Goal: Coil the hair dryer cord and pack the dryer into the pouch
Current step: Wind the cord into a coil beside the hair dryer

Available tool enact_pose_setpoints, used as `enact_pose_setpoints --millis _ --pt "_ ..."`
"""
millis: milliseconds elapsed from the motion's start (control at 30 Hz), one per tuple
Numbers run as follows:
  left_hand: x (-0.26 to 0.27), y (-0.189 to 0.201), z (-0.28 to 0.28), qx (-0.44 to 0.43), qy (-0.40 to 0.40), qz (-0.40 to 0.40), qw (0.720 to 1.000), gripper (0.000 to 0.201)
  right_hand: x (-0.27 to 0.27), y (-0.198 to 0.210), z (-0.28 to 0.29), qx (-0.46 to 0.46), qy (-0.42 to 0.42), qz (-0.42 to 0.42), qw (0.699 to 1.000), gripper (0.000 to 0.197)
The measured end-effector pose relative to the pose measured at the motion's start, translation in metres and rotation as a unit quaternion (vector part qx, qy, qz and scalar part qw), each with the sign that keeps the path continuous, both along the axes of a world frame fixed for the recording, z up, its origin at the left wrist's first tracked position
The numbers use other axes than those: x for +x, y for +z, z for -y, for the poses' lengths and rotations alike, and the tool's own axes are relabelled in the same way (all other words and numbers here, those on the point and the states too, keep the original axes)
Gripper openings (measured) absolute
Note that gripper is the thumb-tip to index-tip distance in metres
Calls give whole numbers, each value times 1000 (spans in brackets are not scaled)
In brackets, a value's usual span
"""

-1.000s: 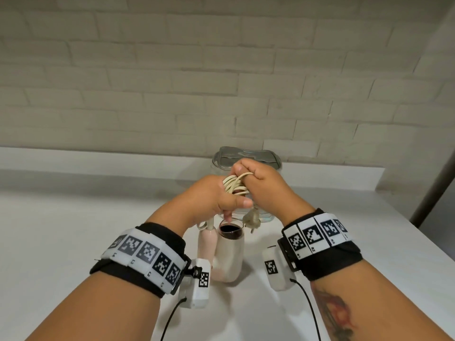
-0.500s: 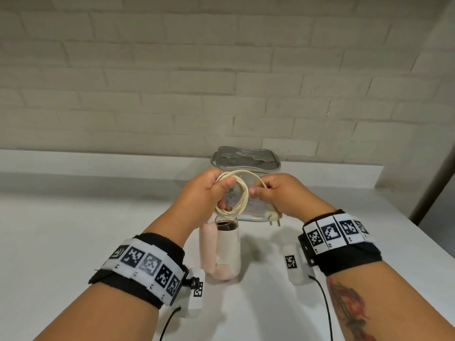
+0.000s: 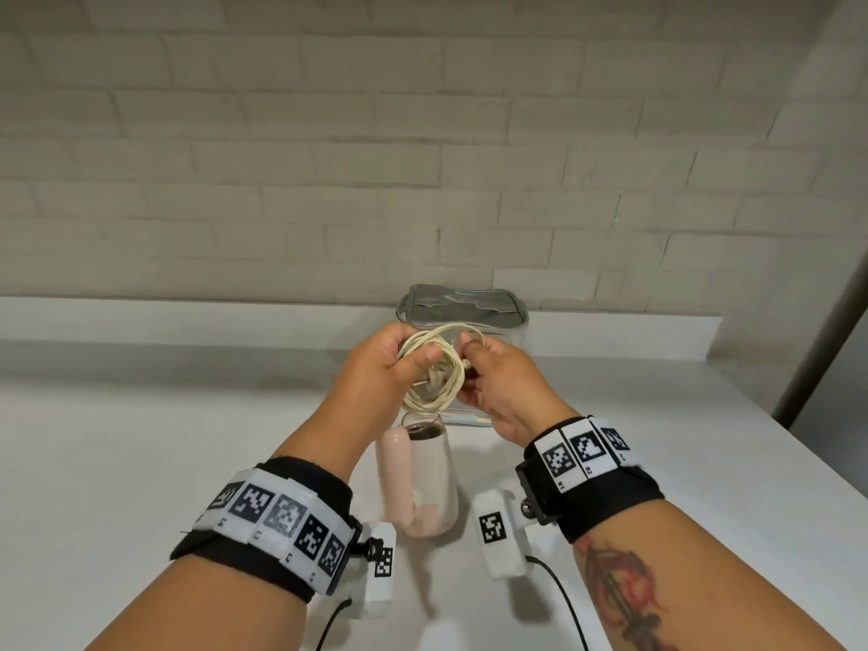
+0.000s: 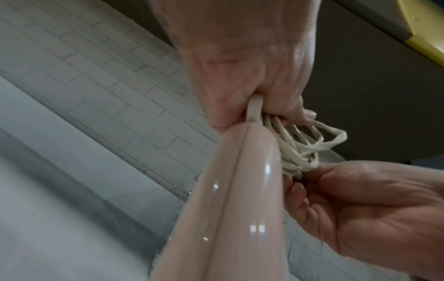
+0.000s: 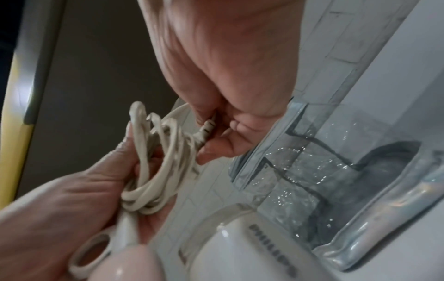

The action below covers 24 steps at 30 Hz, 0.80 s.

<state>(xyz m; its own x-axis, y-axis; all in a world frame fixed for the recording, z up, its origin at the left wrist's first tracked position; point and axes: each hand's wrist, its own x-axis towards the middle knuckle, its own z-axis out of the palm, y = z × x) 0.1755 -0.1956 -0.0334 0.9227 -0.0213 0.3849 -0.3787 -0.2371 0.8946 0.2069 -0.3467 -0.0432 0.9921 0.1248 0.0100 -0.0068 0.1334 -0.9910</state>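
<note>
Over a white counter (image 3: pixel 141 439), before the clear pouch (image 3: pixel 462 305), the left hand (image 3: pixel 380 368) grips the coiled cord (image 3: pixel 434 368) with the dryer (image 3: pixel 422 481) dangling below, the right hand (image 3: pixel 502 382) pinches the plug end; tucking it likely comes next.

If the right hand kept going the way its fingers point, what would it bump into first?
Probably the left hand. The right hand pinches the plug end across the cord coil, its fingers aimed at it, though depth is unclear.

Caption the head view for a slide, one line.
Left hand grips the coiled cord while the right hand pinches its plug end, above the dangling hair dryer and the clear pouch.
</note>
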Motion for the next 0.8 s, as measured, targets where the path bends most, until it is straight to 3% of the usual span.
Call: enact_pose_setpoints --millis 100,267,467,633,733,800 --pt "2 -2 -4 27 31 16 999 9 -2 -2 1 -8 9 -2 1000 21" --pt "0 3 1 26 16 10 999 13 -8 0 2 103 65 -40 992 23" --pt "-4 5 4 -123 -97 -117 981 15 -12 -3 1 217 133 -51 966 42" --pt "3 3 11 -70 17 -47 996 10 -16 10 -6 182 129 -40 974 49" --pt "4 5 16 -31 50 -26 998 9 -18 8 -6 159 108 12 981 45" --pt "4 8 18 -44 55 -37 997 9 -17 2 -5 73 106 65 990 65"
